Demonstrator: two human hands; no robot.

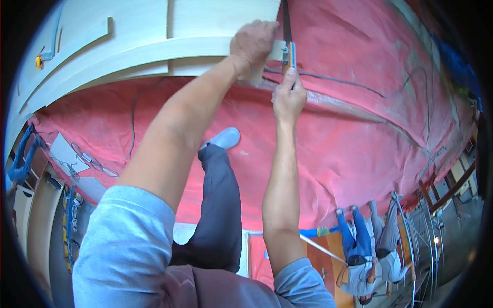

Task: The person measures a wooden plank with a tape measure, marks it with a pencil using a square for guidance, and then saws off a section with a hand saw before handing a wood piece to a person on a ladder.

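My left hand [254, 45] is closed over the end of a pale wooden board [205, 47] at the upper middle. Just right of it, my right hand [289, 97] grips a narrow tan piece with a blue stripe [292, 54], held upright with the thumb along it. A small metal fitting [284, 51] sits between that piece and the board's end, by a short pale block. A dark strip [286, 20] runs up from there; whether it is a gap or an object I cannot tell.
Pink sheeting [349, 143] covers the floor, crossed by a dark cable [354, 87]. A yellow tool [39, 61] lies on pale boards at upper left. Two people [359, 241] stand at lower right beside metal rails [411, 231]. Flat panels with wires [69, 159] lie at left.
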